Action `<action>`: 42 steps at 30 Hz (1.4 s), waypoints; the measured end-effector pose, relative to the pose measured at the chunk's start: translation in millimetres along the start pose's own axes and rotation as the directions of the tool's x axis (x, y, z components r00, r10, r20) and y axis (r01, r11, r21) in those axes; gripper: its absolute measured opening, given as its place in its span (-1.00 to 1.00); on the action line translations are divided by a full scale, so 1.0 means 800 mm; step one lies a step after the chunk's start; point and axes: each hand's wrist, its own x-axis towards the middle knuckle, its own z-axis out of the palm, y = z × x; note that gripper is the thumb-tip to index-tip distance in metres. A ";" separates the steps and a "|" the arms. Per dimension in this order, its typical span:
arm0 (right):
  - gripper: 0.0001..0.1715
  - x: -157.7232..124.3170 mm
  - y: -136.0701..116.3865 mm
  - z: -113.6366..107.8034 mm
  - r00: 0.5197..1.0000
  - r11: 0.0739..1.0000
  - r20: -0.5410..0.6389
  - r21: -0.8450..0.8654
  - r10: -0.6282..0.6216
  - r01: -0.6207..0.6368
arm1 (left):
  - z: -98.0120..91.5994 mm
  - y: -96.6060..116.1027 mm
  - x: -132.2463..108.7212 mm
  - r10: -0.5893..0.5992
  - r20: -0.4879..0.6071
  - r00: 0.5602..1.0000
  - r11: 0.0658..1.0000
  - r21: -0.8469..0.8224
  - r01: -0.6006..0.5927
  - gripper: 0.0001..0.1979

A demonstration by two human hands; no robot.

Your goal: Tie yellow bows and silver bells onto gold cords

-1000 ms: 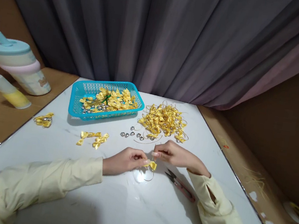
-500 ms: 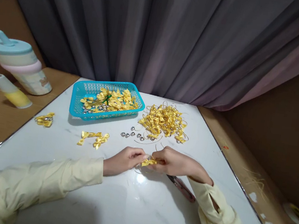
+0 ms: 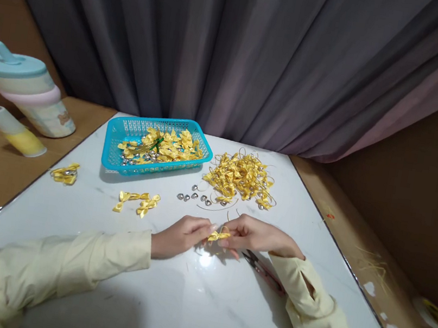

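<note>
Between my two hands, just over the white tabletop (image 3: 190, 302), is a yellow ribbon bow (image 3: 218, 236) with a thin cord looping up from it. The fingers of my left hand (image 3: 185, 237) pinch its left end. My right hand (image 3: 252, 234) pinches its right side with thumb and forefinger, the lower fingers partly spread beneath. Scissors (image 3: 264, 272) with reddish handles lie beside my right wrist, partly under the sleeve. Beyond my hands are several small silver heart-shaped pieces (image 3: 194, 196) and a heap of yellow bows with cords (image 3: 242, 175).
A blue basket (image 3: 110, 161) at the back holds more bows and silver pieces. Loose bows (image 3: 148, 205) lie at the left, with another small cluster (image 3: 65, 173) near the edge. A lidded tumbler (image 3: 43, 99) and a yellow-white tube (image 3: 17, 134) stand far left. Dark curtains hang behind.
My right hand has shifted slightly, and its lower fingers now show spread below the bow. Its sleeve has moved a little left, showing more of the scissors' blades. My left hand is nearly still.
</note>
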 end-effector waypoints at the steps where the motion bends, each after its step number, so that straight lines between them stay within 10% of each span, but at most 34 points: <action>1: -0.61 -0.003 0.001 0.002 1.000 0.999 -0.022 -0.028 0.015 -0.016 | 0.000 0.000 0.000 -0.006 0.008 1.000 1.000 0.001 0.006 -0.65; 4: -0.72 -0.018 0.002 0.014 0.959 0.979 -0.283 -0.202 -0.028 -0.031 | 0.001 -0.001 -0.001 -0.014 0.002 1.000 1.000 0.027 0.014 -0.69; 8: -0.75 -0.042 -0.003 0.042 0.693 0.894 -0.667 -0.442 -0.275 -0.071 | 0.002 -0.002 0.000 -0.019 -0.043 0.999 0.998 0.065 0.022 -0.69; 10: -0.84 -0.046 -0.005 0.056 0.648 0.896 -0.700 -0.439 -0.299 -0.061 | 0.003 0.000 0.001 -0.016 -0.039 0.999 0.996 0.086 0.019 -0.69; 14: -0.89 -0.031 -0.003 0.079 0.681 0.923 -0.677 -0.385 -0.280 -0.002 | 0.003 0.002 0.001 0.012 -0.040 0.999 0.992 0.123 -0.007 -0.70; 21: -0.87 -0.007 0.012 0.089 0.572 0.959 -0.783 -0.284 -0.245 0.023 | 0.003 0.001 0.001 0.040 -0.007 0.999 0.992 0.121 -0.039 -0.72; 36: -0.83 0.015 0.024 0.106 0.562 0.951 -0.776 -0.301 -0.285 0.067 | 0.009 0.003 0.000 -0.135 0.068 0.989 0.966 -0.213 0.146 -0.67; 42: -0.79 0.009 0.018 0.100 0.593 0.973 -0.772 -0.175 -0.229 0.148 | 0.006 0.002 0.000 -0.077 0.063 0.995 0.993 -0.083 0.082 -0.71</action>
